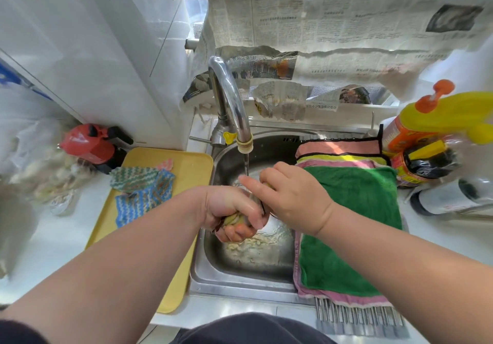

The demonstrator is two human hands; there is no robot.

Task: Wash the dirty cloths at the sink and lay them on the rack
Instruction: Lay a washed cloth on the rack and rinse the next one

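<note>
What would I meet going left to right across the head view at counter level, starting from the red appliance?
Red appliance → striped cloths on the yellow tray → left hand gripping a wet cloth → right hand → green cloth → yellow bottle.

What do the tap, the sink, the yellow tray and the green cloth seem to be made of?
Tap: polished metal, probably chromed; it mirrors the room.
Sink: stainless steel, it seems, brushed, with dull grey reflections.
Yellow tray: likely plastic, matte, with smooth rounded corners.
Green cloth: soft pile fabric, perhaps microfibre; its surface looks fuzzy.
</note>
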